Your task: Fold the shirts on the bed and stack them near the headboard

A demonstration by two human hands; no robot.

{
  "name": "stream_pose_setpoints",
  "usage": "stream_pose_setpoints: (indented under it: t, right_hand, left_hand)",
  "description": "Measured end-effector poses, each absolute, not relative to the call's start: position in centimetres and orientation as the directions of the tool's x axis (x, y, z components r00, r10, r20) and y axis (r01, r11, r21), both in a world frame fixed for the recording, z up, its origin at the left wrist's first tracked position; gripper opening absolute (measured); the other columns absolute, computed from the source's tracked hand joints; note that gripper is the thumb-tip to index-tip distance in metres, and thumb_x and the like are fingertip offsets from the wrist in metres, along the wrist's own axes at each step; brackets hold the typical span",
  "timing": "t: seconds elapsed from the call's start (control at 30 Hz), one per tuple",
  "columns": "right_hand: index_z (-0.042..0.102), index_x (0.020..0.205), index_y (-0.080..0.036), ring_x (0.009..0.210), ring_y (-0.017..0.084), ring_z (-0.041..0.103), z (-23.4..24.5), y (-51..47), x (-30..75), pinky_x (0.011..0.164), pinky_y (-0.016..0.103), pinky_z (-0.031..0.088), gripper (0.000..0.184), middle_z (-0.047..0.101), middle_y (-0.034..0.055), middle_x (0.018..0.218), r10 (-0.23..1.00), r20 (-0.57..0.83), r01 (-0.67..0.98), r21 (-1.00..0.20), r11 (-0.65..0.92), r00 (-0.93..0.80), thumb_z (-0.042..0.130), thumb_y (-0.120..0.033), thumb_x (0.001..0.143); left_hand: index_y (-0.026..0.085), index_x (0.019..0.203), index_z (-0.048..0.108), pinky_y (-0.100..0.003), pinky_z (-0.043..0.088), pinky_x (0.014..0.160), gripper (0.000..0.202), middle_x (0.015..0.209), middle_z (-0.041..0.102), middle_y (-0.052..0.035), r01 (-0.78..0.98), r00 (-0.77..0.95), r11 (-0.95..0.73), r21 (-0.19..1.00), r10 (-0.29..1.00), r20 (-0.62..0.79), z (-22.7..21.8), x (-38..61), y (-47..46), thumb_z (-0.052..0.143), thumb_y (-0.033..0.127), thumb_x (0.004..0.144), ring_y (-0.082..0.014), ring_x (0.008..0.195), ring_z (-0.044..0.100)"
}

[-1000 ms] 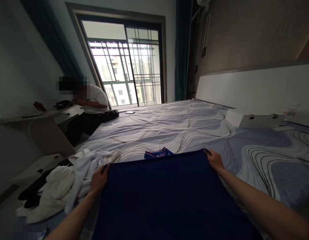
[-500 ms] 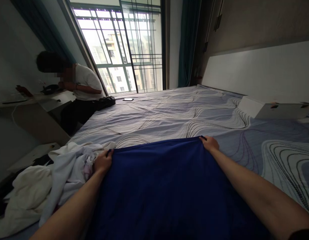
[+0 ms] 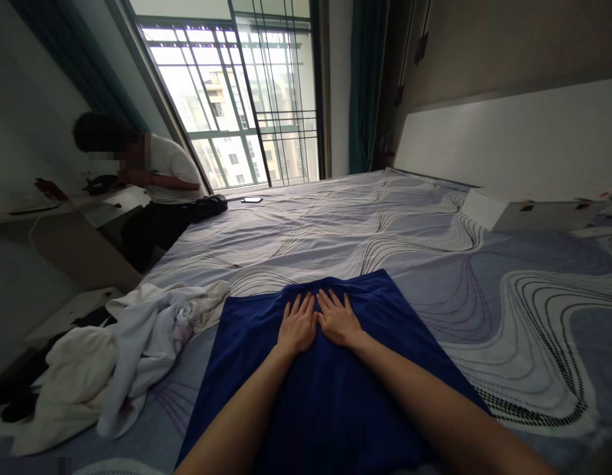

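A dark blue piece of cloth [image 3: 330,409], possibly a garment, lies spread over the patterned bed sheet [image 3: 306,237]. Both hands rest flat on it near its far edge, side by side with the thumbs almost touching. My left hand [image 3: 299,324] is open, palm down, fingers pointing away from me. Just to its right, my right hand [image 3: 338,318] is open too, its fingers slightly spread on the fabric. Small wrinkles show around the fingertips. The near end of the cloth runs out of view between my forearms.
Crumpled white and cream clothes [image 3: 142,336] lie to the left. A phone [image 3: 251,199] rests at the bed's far edge, and a white box [image 3: 528,211] stands at the right. Beyond the bed's left side, a person [image 3: 170,171] sits bent over a desk [image 3: 53,211].
Both hands have let go of the blue cloth's far corners and moved inward to its middle, now lying flat. The cloth's far edge is slacker.
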State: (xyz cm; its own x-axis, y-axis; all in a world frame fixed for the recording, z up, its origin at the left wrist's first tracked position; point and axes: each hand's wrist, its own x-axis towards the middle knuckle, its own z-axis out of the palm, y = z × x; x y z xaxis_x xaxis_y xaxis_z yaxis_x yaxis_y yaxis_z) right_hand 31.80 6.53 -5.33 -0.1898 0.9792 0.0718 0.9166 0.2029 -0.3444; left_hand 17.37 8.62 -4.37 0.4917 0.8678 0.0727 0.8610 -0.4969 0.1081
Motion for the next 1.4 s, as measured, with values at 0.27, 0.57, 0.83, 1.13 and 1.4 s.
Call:
stream_pose_setpoints:
  t: [0.27, 0.57, 0.83, 1.13, 1.4]
  right_hand:
    - [0.02, 0.16, -0.028, 0.154, 0.029, 0.003, -3.7, 5.8, 34.9, 0.12, 0.061, -0.002, 0.068, 0.009, 0.0026, 0.168, 0.979, -0.004, 0.92, -0.342, 0.191, -0.204, 0.021, -0.062, 0.1]
    - [0.022, 0.159, -0.025, 0.153, 0.027, 0.012, -5.6, -0.1, 45.8, 0.122, 0.055, 0.009, 0.064, 0.017, 0.0058, 0.167, 0.991, 0.021, 0.966, -0.224, -0.127, 0.135, 0.026, -0.054, 0.102]
    - [0.025, 0.158, -0.028, 0.153, 0.029, 0.017, -6.8, -10.9, 51.4, 0.121, 0.061, 0.013, 0.065, 0.022, 0.0065, 0.166, 0.985, 0.064, 0.947, -0.289, -0.137, 0.162, 0.03, -0.057, 0.101]
    - [0.039, 0.153, -0.031, 0.153, 0.031, 0.012, -6.7, -21.2, 51.0, 0.121, 0.058, 0.02, 0.065, 0.027, 0.0053, 0.163, 0.951, 0.232, 0.87, -0.402, 0.284, -0.204, 0.056, -0.034, 0.09]
    - [0.06, 0.138, -0.022, 0.143, 0.027, 0.039, -3.5, -20.5, 51.6, 0.12, 0.057, 0.029, 0.057, 0.062, 0.0075, 0.139, 0.9, 0.258, 0.838, -0.341, 0.425, -0.351, 0.045, -0.007, 0.084]
  left_hand:
    - [0.04, 0.155, 0.026, -0.066, 0.016, 0.119, 0.059, 0.167, 0.016, -0.0047, 0.905, 0.4, -0.404, 0.135, 0.915, 0.058, -3.8, 14.2, 9.2, 0.024, 0.057, 0.099, -0.0329, 0.154, 0.014]
    - [0.031, 0.156, 0.025, -0.061, 0.022, 0.118, 0.06, 0.166, 0.02, -0.007, 0.983, 0.148, -0.149, 0.11, 0.989, 0.019, -3.6, 0.1, 5.6, 0.024, 0.048, 0.099, -0.0314, 0.153, 0.018]
    - [0.031, 0.15, 0.042, -0.053, 0.032, 0.118, 0.061, 0.159, 0.041, -0.006, 0.924, 0.163, -0.216, 0.315, 0.969, 0.186, -4.1, -8.5, -5.4, 0.037, 0.053, 0.094, -0.028, 0.147, 0.036]
    - [0.043, 0.132, 0.061, -0.052, 0.048, 0.109, 0.047, 0.14, 0.061, 0.002, 0.739, 0.478, -0.609, 0.288, 0.775, 0.413, -5.1, -10.5, -14.6, 0.062, 0.038, 0.085, -0.0288, 0.139, 0.047]
    - [0.04, 0.137, 0.057, -0.05, 0.045, 0.114, 0.054, 0.133, 0.067, 0.0019, 0.733, 0.523, -0.676, 0.077, 0.631, 0.573, -3.7, -12.6, -15.3, 0.044, 0.017, 0.09, -0.0247, 0.132, 0.055]
